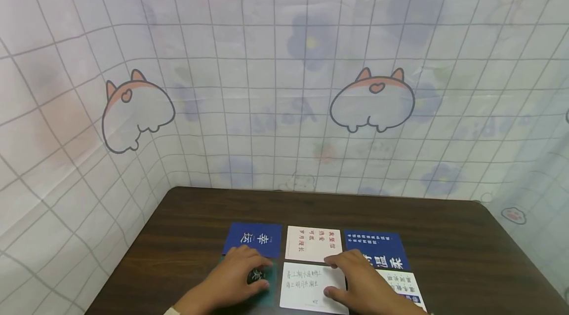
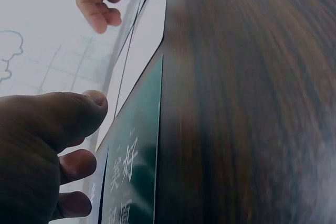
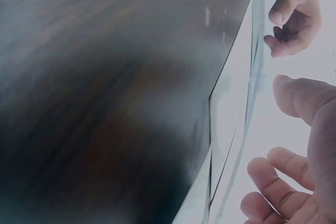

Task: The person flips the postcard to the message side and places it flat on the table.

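Right hand by crosswise white card

Bare left hand, bare right hand, fingers with rounded tips, pale band or cuff at the left wrist

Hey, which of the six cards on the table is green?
The near-left card, below the left hand. It alone has a dark green background, rather than blue or white.

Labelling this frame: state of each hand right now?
Left hand: open, holding nothing, over the green rectangular card with white lettering.
Right hand: open, holding nothing, over the right edge of the white rectangular card with grey handwriting.
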Demonstrator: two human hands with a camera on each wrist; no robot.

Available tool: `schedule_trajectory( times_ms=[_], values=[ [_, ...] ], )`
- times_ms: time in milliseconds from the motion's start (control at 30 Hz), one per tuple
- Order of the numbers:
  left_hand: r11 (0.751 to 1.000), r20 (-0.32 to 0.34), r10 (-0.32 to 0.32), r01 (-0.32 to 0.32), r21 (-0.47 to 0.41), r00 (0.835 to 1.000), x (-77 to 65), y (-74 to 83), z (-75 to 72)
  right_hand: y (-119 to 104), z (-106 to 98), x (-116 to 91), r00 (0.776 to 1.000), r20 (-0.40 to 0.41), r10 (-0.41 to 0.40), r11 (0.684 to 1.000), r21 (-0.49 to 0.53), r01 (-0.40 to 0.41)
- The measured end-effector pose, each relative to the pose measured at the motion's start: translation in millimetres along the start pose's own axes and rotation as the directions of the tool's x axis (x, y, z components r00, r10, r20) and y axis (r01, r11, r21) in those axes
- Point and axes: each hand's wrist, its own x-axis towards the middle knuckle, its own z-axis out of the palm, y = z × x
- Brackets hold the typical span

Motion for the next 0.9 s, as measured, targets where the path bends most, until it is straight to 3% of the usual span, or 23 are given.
schedule_trajectory(
  times_ms=[500,900],
  values=[
    [0.999,-0.033,-0.036,0.036,0.021,0.999,-13.6,-10.6,-9.8,-18,13,17,0.998,0.046,-0.030,0.999,0.014,0.030],
    [0.998,-0.017,-0.064,0.064,-0.006,0.998,-25.6,-23.2,-15.5,-28,21,28,0.998,0.033,-0.050,0.999,0.021,0.050]
  ],
)
